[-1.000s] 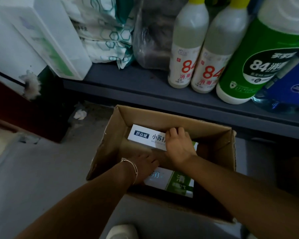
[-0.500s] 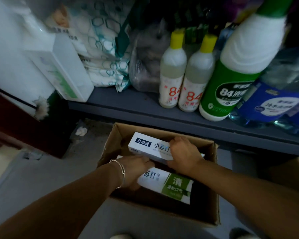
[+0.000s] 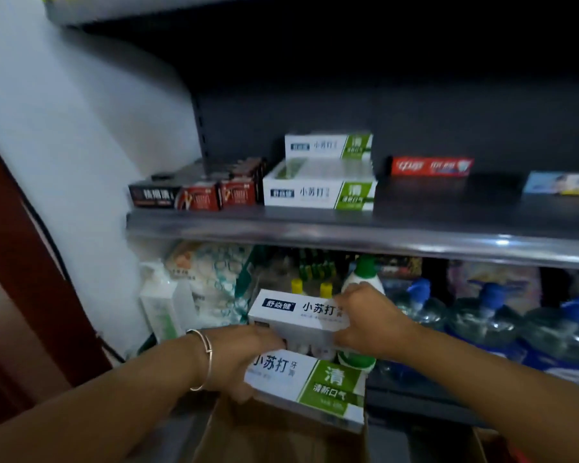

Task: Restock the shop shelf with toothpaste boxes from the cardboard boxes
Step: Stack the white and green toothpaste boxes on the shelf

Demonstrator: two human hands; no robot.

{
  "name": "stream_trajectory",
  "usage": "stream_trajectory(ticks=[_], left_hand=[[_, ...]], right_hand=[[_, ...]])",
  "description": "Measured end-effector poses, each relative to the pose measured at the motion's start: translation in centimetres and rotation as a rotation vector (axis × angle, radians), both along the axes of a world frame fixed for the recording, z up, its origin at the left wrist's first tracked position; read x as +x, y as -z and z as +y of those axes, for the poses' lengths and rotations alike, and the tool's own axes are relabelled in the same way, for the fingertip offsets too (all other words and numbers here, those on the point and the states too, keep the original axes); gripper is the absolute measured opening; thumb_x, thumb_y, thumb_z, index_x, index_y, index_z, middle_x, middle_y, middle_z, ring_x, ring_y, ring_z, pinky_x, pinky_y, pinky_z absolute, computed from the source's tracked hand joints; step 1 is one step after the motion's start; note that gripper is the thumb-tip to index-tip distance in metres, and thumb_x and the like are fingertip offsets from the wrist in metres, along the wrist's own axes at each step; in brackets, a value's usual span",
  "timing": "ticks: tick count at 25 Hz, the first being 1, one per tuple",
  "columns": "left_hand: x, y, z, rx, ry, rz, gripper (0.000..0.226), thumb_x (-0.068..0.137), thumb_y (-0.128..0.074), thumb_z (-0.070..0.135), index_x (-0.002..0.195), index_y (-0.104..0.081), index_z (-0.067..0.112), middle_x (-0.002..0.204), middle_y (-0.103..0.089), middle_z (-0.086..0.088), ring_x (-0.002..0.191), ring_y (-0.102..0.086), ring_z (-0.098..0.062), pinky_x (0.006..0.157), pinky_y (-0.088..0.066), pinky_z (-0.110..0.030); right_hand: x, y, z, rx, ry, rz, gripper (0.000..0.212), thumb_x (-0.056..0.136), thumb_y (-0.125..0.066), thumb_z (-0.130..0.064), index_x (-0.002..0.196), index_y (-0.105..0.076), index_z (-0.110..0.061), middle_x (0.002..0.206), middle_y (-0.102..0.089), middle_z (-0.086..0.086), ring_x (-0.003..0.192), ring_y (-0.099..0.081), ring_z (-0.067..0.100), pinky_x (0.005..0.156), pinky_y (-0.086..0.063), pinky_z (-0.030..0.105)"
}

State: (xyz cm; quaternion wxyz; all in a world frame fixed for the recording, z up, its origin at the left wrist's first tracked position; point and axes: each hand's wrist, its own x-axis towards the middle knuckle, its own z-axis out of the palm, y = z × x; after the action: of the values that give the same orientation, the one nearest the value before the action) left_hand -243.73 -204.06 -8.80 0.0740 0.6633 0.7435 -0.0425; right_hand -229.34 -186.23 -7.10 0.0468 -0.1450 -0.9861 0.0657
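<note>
My left hand [image 3: 244,359], with a bracelet at the wrist, grips the left end of a white and green toothpaste box [image 3: 315,382] held above the open cardboard box [image 3: 281,432]. My right hand [image 3: 365,315] holds a second white toothpaste box [image 3: 295,315] a little higher, its fingers curled over the right end. On the upper shelf [image 3: 348,232] stand two matching white and green toothpaste boxes [image 3: 318,192], one stacked behind and above the other.
Dark and red small boxes [image 3: 198,195] fill the upper shelf's left. A red toothpaste box [image 3: 432,167] and a pale one [image 3: 562,183] lie to the right. The lower shelf holds disinfectant bottles [image 3: 361,282], water jugs [image 3: 482,312] and packets. A white wall is at left.
Both hands have lifted the two toothpaste boxes out of the cardboard box. My view has tilted up, bringing the upper shelf with toothpaste into sight.
</note>
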Motion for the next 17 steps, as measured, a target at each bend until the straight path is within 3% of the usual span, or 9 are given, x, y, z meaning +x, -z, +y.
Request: stream_trajectory(ticks=[4,7,9,12,17], left_hand=[[0.3,-6.2,1.3,0.101,-0.010,0.030,0.044,0.068,-0.072,0.034,0.107,-0.051,0.031,0.091,-0.045,0.020,0.080,-0.044,0.000,0.063,-0.033,-0.008],[0.7,-10.5,3.0,0.120,0.015,0.025,0.040,0.069,-0.072,0.026,0.104,-0.052,0.024,0.089,-0.043,0.017,0.077,-0.042,0.002,0.061,-0.032,-0.004],[0.1,-12.4,4.3,0.130,0.010,0.016,0.043,0.070,-0.071,0.025,0.109,-0.052,0.022,0.099,-0.043,0.012,0.086,-0.045,-0.003,0.066,-0.035,-0.005],[-1.0,-14.4,6.2,0.138,-0.022,0.016,0.044,0.070,-0.071,0.025,0.110,-0.053,0.022,0.105,-0.043,0.006,0.094,-0.048,-0.011,0.079,-0.047,-0.018],[-3.9,-16.2,9.5,0.185,-0.091,0.030,0.047,0.072,-0.071,0.026,0.116,-0.055,0.021,0.109,-0.048,0.003,0.096,-0.050,-0.013,0.084,-0.049,-0.026]], right_hand=[[1.5,-7.4,1.8,0.013,0.026,0.111,0.032,0.076,-0.070,-0.034,0.095,-0.064,-0.009,0.101,-0.057,0.006,0.090,-0.054,0.020,0.076,-0.050,0.032],[1.6,-12.0,3.6,0.003,0.047,0.135,0.033,0.077,-0.072,-0.034,0.098,-0.065,-0.010,0.097,-0.056,0.002,0.089,-0.055,0.017,0.076,-0.049,0.027],[1.0,-14.4,5.1,-0.018,0.068,0.142,0.028,0.078,-0.073,-0.032,0.093,-0.065,-0.011,0.091,-0.056,-0.002,0.082,-0.054,0.012,0.070,-0.046,0.022],[-0.3,-16.5,7.0,-0.063,0.110,0.171,0.034,0.077,-0.075,-0.028,0.105,-0.066,-0.010,0.101,-0.064,0.000,0.087,-0.058,0.014,0.077,-0.049,0.024],[-2.8,-18.7,9.8,-0.081,0.166,0.210,0.046,0.081,-0.071,-0.027,0.122,-0.059,-0.009,0.115,-0.061,0.006,0.096,-0.056,0.018,0.083,-0.044,0.024]])
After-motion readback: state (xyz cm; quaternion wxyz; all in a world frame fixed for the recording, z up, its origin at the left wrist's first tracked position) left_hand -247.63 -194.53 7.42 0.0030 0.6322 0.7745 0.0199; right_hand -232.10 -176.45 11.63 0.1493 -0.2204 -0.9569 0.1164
